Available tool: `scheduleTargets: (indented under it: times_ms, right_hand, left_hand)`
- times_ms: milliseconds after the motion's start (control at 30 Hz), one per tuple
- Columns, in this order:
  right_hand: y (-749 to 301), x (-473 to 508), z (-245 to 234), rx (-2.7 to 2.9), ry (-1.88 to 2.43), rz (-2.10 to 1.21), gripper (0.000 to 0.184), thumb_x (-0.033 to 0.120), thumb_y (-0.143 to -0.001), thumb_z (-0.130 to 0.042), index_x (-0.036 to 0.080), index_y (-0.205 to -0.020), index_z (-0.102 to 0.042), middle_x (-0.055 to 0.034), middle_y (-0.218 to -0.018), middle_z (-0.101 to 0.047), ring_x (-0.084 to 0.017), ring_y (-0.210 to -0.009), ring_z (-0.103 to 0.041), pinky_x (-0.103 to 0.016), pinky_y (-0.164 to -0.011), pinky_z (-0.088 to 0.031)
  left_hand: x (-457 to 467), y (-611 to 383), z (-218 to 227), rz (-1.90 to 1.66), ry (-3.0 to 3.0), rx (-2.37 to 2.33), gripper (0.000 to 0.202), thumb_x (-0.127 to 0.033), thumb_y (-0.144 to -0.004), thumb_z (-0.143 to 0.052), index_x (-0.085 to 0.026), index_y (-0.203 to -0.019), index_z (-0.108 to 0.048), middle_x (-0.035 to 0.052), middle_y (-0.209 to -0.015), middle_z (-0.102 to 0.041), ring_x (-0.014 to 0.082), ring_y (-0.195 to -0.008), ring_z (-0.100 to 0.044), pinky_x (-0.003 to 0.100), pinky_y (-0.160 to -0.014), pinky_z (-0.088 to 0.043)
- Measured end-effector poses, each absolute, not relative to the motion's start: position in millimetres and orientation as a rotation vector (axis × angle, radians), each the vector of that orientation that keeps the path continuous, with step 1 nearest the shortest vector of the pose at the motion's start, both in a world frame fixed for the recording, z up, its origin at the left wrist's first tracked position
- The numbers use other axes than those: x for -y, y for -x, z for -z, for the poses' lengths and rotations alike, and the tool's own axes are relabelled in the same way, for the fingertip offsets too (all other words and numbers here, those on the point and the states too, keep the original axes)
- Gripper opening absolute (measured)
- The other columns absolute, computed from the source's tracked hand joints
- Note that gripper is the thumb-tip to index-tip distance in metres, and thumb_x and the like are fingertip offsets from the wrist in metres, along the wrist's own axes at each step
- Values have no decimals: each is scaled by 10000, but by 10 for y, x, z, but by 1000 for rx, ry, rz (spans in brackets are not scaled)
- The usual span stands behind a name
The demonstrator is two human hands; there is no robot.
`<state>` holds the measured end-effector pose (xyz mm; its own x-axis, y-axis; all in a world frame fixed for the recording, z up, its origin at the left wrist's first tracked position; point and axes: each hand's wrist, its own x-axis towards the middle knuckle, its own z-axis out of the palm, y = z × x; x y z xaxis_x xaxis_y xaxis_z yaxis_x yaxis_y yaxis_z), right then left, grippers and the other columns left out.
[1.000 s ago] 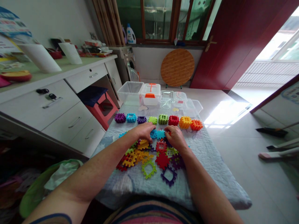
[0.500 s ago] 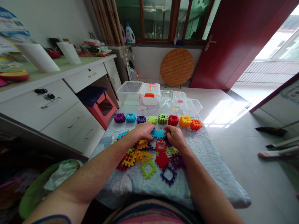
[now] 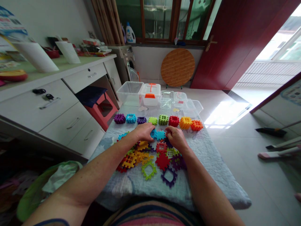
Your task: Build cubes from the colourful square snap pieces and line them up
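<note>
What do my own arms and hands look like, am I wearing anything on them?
The left hand and right hand are bare, no gloves, and the left forearm and right forearm are uncovered. A striped top shows below them, and a dark blue-edged sleeve on the left upper arm.

Waffle blocks (image 3: 163, 119): moulded plastic, smooth, with a slight sheen; the blue block (image 3: 161, 135) looked the same. Quilted cloth (image 3: 207, 160) beneath them: matt, soft, puckered by stitching. Storage box (image 3: 129, 91): clear plastic, glossy. Round board (image 3: 177, 67): wood-look finish, satin. Door (image 3: 235, 40): red, glossy. Door handle (image 3: 211, 43): metal, dull sheen. Drawer fronts (image 3: 60, 106): white, smooth.
</note>
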<state>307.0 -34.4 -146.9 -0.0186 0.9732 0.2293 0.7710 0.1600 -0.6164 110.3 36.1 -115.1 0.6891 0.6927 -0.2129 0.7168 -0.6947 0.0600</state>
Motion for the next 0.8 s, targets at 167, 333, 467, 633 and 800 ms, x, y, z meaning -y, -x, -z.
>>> scheduleTargets:
  times_ms: [167,333,467,633,800]
  right_hand:
    - [-3186,324,1428,1773,1811,-374,318,136,-799,-483,186,-995,-728,-52,-865,-752,-181,-791,-670,-243,-745,-452]
    - [-3306,298,1437,1720,1909,-309,332,125,-791,-485,201,-1000,-731,-56,-960,-757,-195,-914,-673,-245,-814,-446]
    - [-3356,275,1480,1690,1948,-297,322,134,-787,-492,216,-993,-725,-43,-951,-756,-189,-909,-668,-242,-800,-441]
    - [-3437,248,1513,1738,2070,-365,260,143,-776,-505,214,-890,-729,-52,-905,-754,-196,-877,-663,-249,-732,-428]
    - [-3483,232,1523,1741,2123,-387,238,167,-800,-508,219,-888,-723,-53,-911,-751,-194,-874,-661,-251,-716,-417]
  left_hand:
    - [-366,-1130,1184,239,-2777,-1146,393,-429,-656,-661,-180,-959,-643,99,-1013,-669,277,-947,-647,321,-794,-504]
    - [-348,-1120,1111,168,-2782,-1152,398,-424,-657,-662,-161,-955,-643,107,-1012,-672,276,-944,-641,319,-804,-498]
    - [-339,-1135,1021,59,-2758,-1149,392,-401,-663,-659,-168,-977,-642,86,-1007,-672,250,-925,-639,297,-796,-490]
    - [-344,-1285,1034,58,-2733,-1148,396,-465,-673,-657,-185,-952,-649,76,-986,-675,241,-892,-642,293,-764,-484]
    - [-352,-1493,1100,140,-2701,-1127,459,-545,-669,-651,-189,-960,-666,83,-994,-686,260,-907,-649,304,-744,-487]
